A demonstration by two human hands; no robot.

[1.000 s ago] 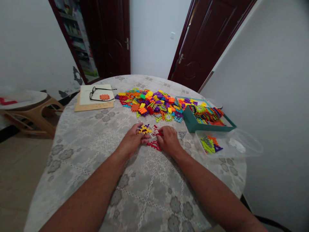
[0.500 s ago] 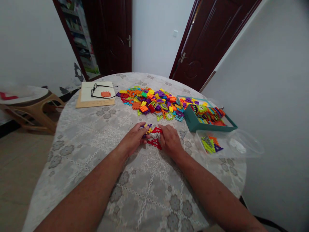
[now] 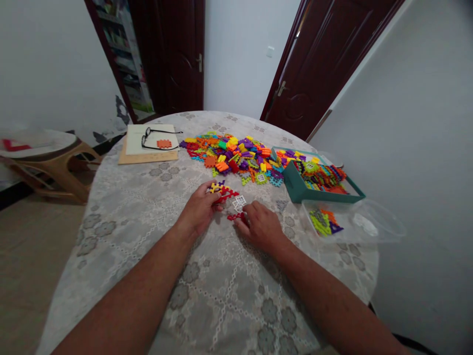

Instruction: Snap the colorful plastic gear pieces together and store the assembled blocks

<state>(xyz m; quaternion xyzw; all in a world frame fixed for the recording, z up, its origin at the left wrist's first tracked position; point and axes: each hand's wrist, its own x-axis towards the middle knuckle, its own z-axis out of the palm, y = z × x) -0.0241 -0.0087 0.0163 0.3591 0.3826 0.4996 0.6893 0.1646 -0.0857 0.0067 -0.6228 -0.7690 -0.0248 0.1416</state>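
My left hand (image 3: 199, 207) is closed around several joined toothed building pieces (image 3: 216, 188) in yellow, purple and red. A red triangular piece (image 3: 229, 193) sticks out of that grip toward the right. White lattice pieces (image 3: 239, 203) lie between my hands, close to the right fingertips. With thumb and fingers together, my right hand (image 3: 263, 227) grips another red toothed piece (image 3: 235, 216), partly hidden by the fingers. Both hands rest low over the patterned tablecloth.
Beyond my hands spreads a heap of colourful building pieces (image 3: 232, 153). A green box (image 3: 293, 183) full of pieces stands to the right, with a clear plastic tray (image 3: 347, 231) before it. Glasses (image 3: 145, 140), paper and an orange piece (image 3: 164, 144) lie at the back left.
My hands have moved apart: the left, with its joined pieces, went slightly up and left, and the right shifted down. One red piece now extends from the left hand, and the white pieces show more.
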